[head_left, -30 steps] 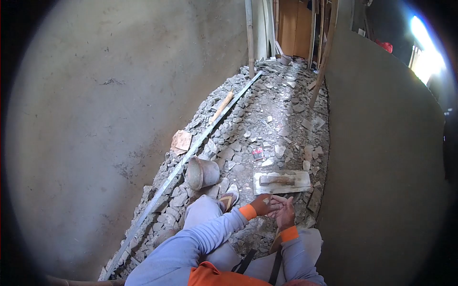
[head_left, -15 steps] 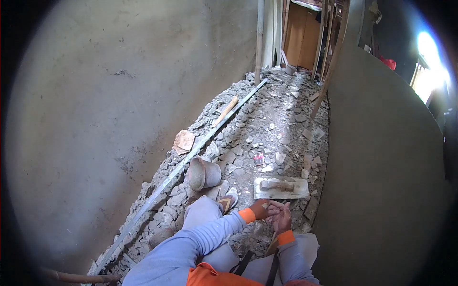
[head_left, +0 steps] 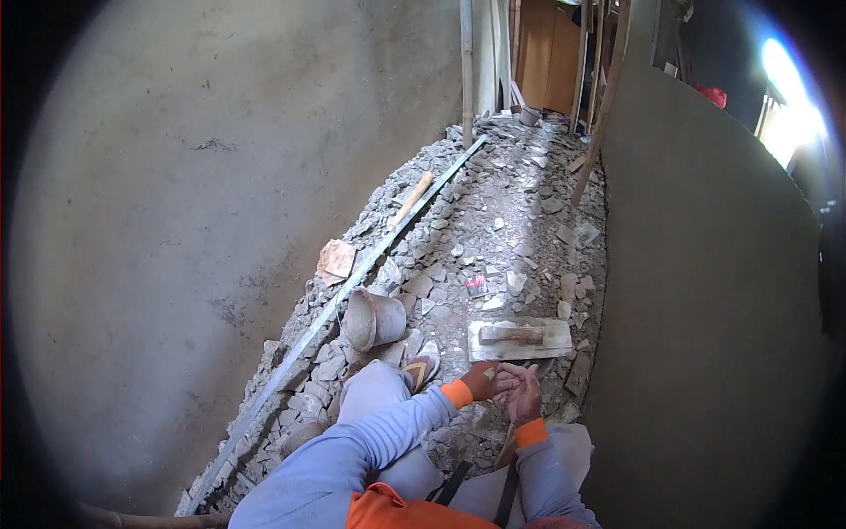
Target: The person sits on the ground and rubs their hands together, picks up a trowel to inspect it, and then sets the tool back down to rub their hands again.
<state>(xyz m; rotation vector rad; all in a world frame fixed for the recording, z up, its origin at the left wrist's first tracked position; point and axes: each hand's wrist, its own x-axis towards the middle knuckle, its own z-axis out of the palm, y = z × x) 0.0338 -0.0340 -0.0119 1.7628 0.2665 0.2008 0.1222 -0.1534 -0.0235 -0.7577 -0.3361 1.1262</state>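
My left hand [head_left: 484,381] and my right hand [head_left: 526,398] meet in front of my knees, fingertips touching, both closed. Whether something small is pinched between the fingers I cannot make out. Just beyond them a plastering float [head_left: 520,339] lies on the rubble, its wooden handle facing up. To the left, a grey bucket [head_left: 377,319] lies tipped on its side near my sandalled foot [head_left: 423,368].
Broken rubble [head_left: 449,256] covers the floor between two plastered walls. A long metal straightedge [head_left: 339,304] runs along the left side, with a wooden handle [head_left: 411,201] beside it. Bamboo poles [head_left: 604,106] lean at the far end, near another bucket [head_left: 530,115].
The view has tipped slightly, so the scene sits a little higher and further left. Both hands stay together, with their fingers shifting only slightly.
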